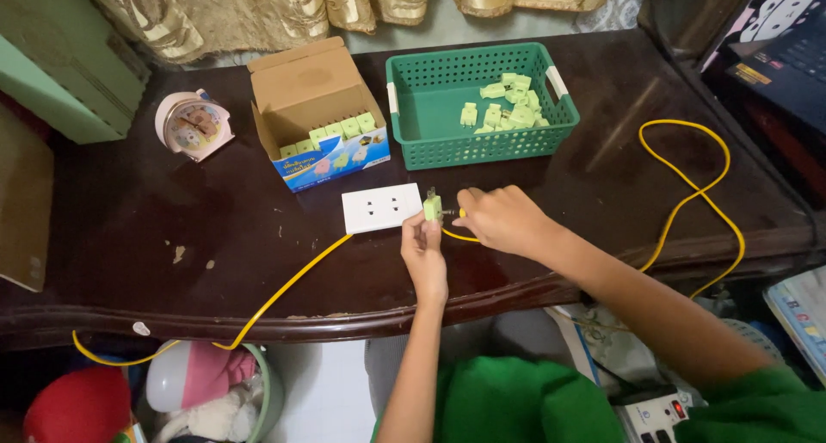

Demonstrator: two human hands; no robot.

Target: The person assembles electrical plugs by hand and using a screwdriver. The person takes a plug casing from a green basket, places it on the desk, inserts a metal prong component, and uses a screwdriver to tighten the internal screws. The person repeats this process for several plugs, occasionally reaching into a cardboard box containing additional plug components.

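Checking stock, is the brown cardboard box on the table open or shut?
Open. The brown cardboard box has its lid flap folded back, showing a row of pale green plugs inside.

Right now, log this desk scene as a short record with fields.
Surface: dark wooden table
Left hand: pinches a small light-green adapter plug, prongs up
Right hand: closed on the end of a yellow cable, right beside the plug
Beside the hands: white socket plate, lying flat, a yellow lead running from it
Green basket: loose green plugs heaped at its right end
Open cardboard box: a row of green plugs
Far left: pink toy clock
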